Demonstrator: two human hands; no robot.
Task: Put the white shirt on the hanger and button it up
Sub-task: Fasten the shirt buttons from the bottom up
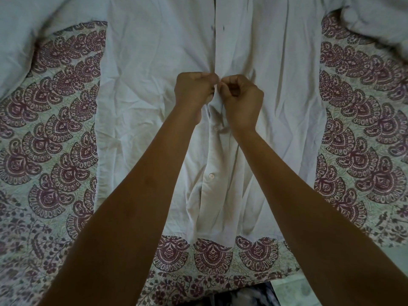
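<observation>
head view: the white shirt (pixel 276 89) lies flat across the centre of the frame on a patterned bedspread (pixel 55 133). the left hand (pixel 194 89) and right hand (pixel 241 100) both pinch its placket at mid-frame. the placket looks closed above them, while a lower button (pixel 211 175) seems still undone. no hanger shows.

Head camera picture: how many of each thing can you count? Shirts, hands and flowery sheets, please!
white shirt: 1
hands: 2, the left hand and the right hand, both pinching the shirt's front edge
patterned sheet: 1
Total: 4
</observation>
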